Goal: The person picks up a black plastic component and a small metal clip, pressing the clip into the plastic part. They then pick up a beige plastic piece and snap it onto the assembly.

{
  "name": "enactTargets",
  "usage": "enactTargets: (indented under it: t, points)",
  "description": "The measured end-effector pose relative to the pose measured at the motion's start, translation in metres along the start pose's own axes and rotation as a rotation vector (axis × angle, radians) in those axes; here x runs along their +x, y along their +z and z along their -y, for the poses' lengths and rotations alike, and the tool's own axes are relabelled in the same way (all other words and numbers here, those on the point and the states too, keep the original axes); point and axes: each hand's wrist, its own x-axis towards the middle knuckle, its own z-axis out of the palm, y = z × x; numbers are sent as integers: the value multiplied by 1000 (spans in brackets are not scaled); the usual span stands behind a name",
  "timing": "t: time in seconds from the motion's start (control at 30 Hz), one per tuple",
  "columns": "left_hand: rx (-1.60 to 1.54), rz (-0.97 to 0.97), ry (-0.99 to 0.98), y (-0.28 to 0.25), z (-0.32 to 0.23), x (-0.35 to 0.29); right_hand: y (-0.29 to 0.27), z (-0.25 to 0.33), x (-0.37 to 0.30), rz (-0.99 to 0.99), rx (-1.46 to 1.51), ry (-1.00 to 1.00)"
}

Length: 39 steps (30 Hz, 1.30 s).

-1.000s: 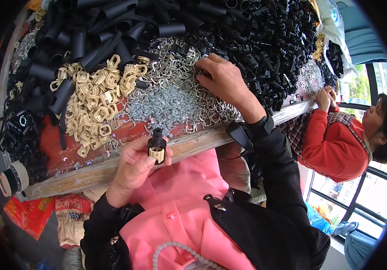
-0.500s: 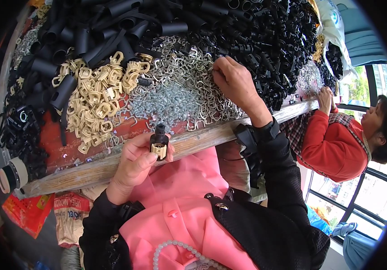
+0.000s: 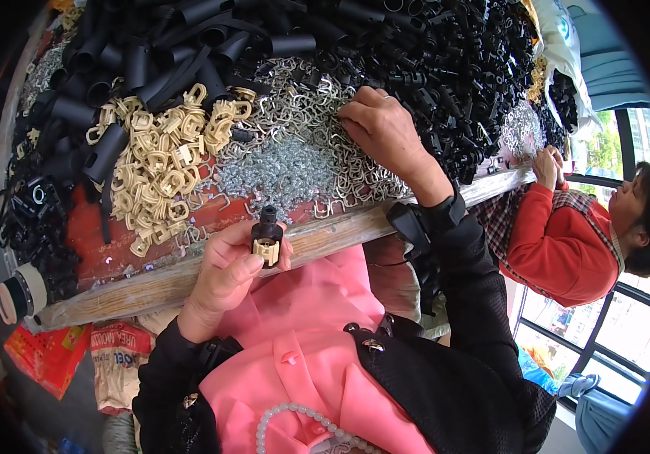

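My left hand (image 3: 223, 280) grips a small black plastic part (image 3: 268, 226) upright above the wooden table edge, thumb in front and fingers around the back. A beige plastic piece (image 3: 266, 252) sits in the lower opening of that part. My right hand (image 3: 387, 135) is over the heap of bent metal hooks (image 3: 294, 94), its fingers curled and drawn together. Whatever its fingertips have hold of, if anything, is hidden. Between the two hands lies a pile of small silvery screws (image 3: 276, 172).
Beige plastic loops (image 3: 158, 155) are heaped left of the screws. Black tubes (image 3: 136, 66) cover the far left; small black parts (image 3: 446, 91) fill the right. A wooden rail (image 3: 128, 293) borders the near side. A co-worker in a red sleeve (image 3: 529, 231) is at the right.
My right hand has shifted a little left over the metal hooks, and its back has turned more into view. My left hand keeps the black part almost where it was.
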Motion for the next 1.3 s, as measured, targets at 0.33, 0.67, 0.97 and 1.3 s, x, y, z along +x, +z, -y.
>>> enactTargets:
  t: [0.33,0.67,0.97,1.3]
  points:
    - [55,-2,27,-1,1,-1,-2,6,14,288,-104,192]
    - [79,12,58,-1,4,-3,2,9,13,284,-228,181]
    - [44,36,50,-4,-1,-16,5,14,19,335,-349,72]
    - [110,-57,99,-10,-17,-42,0,19,16,321,-309,87]
